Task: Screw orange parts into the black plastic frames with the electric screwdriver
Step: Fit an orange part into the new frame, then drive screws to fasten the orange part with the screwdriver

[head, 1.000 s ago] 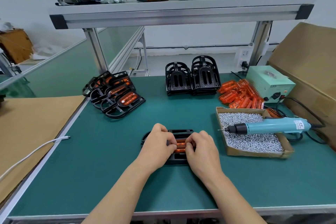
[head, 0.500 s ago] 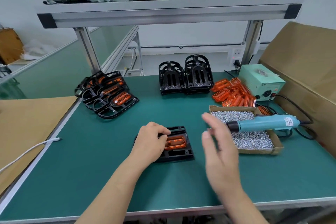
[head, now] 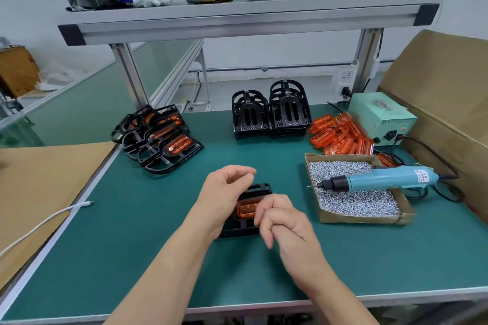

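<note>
A black plastic frame (head: 260, 188) lies flat in the middle of the green mat with an orange part (head: 245, 208) seated in it. My left hand (head: 224, 192) hovers just above the frame's left side, its fingers loosely curled and holding nothing. My right hand (head: 282, 221) is over the frame's right side with its fingers curled in; nothing shows inside it. The blue electric screwdriver (head: 377, 179) lies across the cardboard box of screws (head: 361, 219) to the right, untouched. The hands hide much of the frame.
Empty black frames (head: 272, 113) are stacked at the back centre, with loose orange parts (head: 340, 134) beside them. Frames fitted with orange parts (head: 158, 137) lie at the back left. A green power unit (head: 383, 119) and a large cardboard box (head: 435, 87) stand at the right. A white cable (head: 39, 224) lies at the left edge.
Both hands pressed on the frame a second ago. My right hand lifted away open, then came back curled over the frame's right side. My left hand has lifted off the frame.
</note>
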Tool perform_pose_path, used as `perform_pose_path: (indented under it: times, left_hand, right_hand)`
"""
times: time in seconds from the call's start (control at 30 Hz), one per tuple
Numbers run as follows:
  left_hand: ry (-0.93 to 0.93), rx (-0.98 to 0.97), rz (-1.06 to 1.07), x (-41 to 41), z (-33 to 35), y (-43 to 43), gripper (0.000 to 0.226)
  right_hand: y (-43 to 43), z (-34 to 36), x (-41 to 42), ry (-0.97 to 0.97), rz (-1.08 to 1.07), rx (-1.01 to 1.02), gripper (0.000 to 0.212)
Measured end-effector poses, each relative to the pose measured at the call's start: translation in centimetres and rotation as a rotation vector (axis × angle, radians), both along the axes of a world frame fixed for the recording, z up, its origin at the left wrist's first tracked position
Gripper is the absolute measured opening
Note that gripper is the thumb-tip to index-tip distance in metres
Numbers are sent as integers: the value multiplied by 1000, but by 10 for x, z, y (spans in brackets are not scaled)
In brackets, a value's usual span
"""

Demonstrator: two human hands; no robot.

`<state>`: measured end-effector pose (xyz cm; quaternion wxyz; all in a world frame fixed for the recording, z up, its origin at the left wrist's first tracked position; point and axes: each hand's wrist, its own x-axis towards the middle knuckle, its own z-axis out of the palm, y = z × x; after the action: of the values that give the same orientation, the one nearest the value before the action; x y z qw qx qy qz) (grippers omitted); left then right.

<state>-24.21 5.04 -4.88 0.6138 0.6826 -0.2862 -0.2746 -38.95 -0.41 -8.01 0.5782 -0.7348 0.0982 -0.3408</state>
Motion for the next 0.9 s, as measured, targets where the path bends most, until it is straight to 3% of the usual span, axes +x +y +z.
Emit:
perform_pose_path:
  times: [0.1, 0.2, 0.23, 0.3, 0.4, 0.5, 0.67, 0.9]
  left_hand:
    - [-45, 19, 1, 1, -1, -4, 14]
    - [-61, 48, -7, 1, -6, -8, 13]
    - [-68, 58, -15, 1, -8, -9, 13]
    - [-87, 89, -24, 3, -12, -12, 13]
    - [-126, 132, -33, 4, -17, -19, 15]
    - [-202, 152, -67, -1, -17, -33, 15]
    - [-476, 237, -197, -17, -10, -73, 12]
    - [-826, 370, -358, -44, -1, -133, 32]
  right_hand:
    - [-6, 2, -4, 22, -30, 18, 34]
    - [-14, 7, -12, 123, -36, -69, 8]
    - [-18, 8, -16, 147, -70, -78, 27]
    - [-30, 9, -21, 74, -287, 59, 44]
    - [-62, 12, -29, -162, -730, 369, 23]
    - [-97, 8, -41, -219, -929, 566, 24]
    - [-120, 4, -53, -277, -960, 798, 48]
    - [-128, 15, -46, -247, -808, 1053, 35]
